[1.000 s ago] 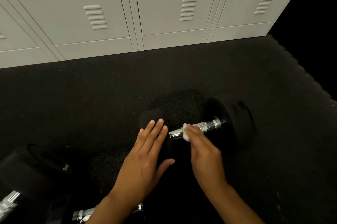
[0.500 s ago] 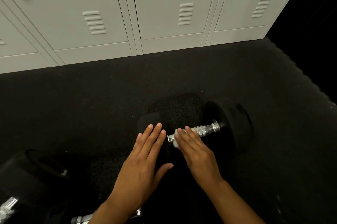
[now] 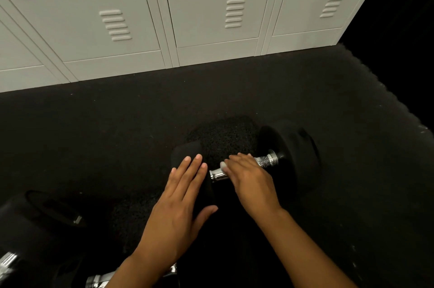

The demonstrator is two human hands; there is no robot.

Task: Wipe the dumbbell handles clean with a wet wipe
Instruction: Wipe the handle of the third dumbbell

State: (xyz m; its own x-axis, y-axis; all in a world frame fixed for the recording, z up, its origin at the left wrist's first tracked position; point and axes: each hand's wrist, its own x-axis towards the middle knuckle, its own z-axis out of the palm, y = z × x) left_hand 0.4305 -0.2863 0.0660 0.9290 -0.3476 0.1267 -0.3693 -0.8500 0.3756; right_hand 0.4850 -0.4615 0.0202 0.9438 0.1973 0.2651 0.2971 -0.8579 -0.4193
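A black dumbbell (image 3: 291,147) lies on the dark rubber floor (image 3: 117,135), its chrome handle (image 3: 265,162) running from near left to far right. The right head, round and black, stands at the far right end; the left head (image 3: 187,156) is mostly covered by the left hand (image 3: 178,205).

The left hand lies flat on that left head, fingers straight and close together, thumb spread out to the right. It grips nothing, only presses down.

The right hand (image 3: 249,182) lies over the middle of the handle, fingers bent down over the bar. A white wipe (image 3: 223,165) shows as a small patch at the fingertips, on the handle just right of the smooth chrome end by the left head. The rest of the wipe is hidden under the hand. The knurled part of the handle shows bare between the right hand and the right head.

At the near left, another black dumbbell (image 3: 40,222) lies on the floor, with a bit of chrome at the picture's edge. A further chrome bar (image 3: 98,282) shows at the near edge, beside the left forearm.

Along the far side stands a row of pale grey lockers (image 3: 211,17) with vent slots and metal latches.
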